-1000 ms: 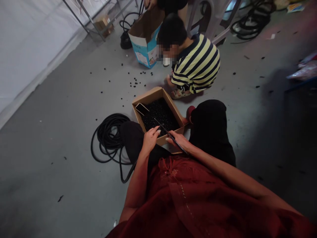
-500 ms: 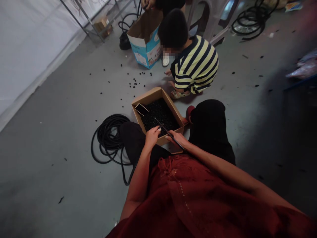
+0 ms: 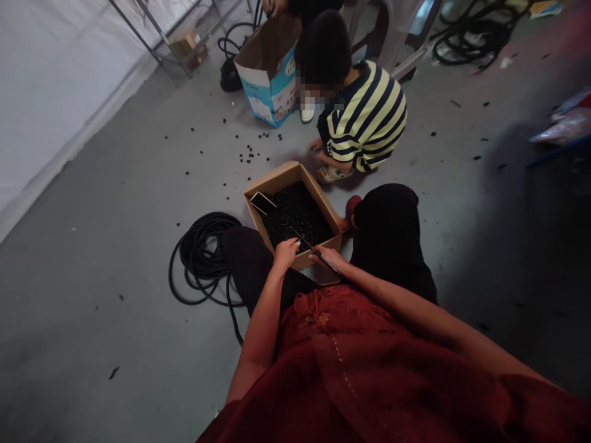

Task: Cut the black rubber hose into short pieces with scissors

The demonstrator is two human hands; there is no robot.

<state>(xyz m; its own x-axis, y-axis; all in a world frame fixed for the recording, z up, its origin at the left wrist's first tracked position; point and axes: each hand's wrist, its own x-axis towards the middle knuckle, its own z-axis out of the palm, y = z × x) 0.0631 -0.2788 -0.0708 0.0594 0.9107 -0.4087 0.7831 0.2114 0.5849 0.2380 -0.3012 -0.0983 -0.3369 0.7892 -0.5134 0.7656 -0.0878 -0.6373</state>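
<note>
My right hand (image 3: 330,258) is closed around a long, thin dark tool (image 3: 318,253) whose narrow tip points over the open cardboard box (image 3: 330,212); its exact kind is too small to make out. Just left of it, my left hand (image 3: 286,251) has its fingers pinched together at the box's near edge. Whatever those fingers hold is hidden. Inside the box lies a heap of small black pieces (image 3: 295,206), with a dark rectangular object with pale edges (image 3: 263,203) at its left side. The box sits on the floor between my knees.
Coiled black hose (image 3: 201,255) lies by my left knee. A person in a striped shirt (image 3: 369,117) squats beyond the box, beside a blue-and-white carton (image 3: 272,98). Behind stand a grey plastic chair (image 3: 388,37) and another hose coil (image 3: 475,40). Black bits (image 3: 249,154) dot the floor.
The tool's tip has dipped slightly, and my left hand has shifted a little right. The squatting person's hands have drawn down and in toward their feet.
</note>
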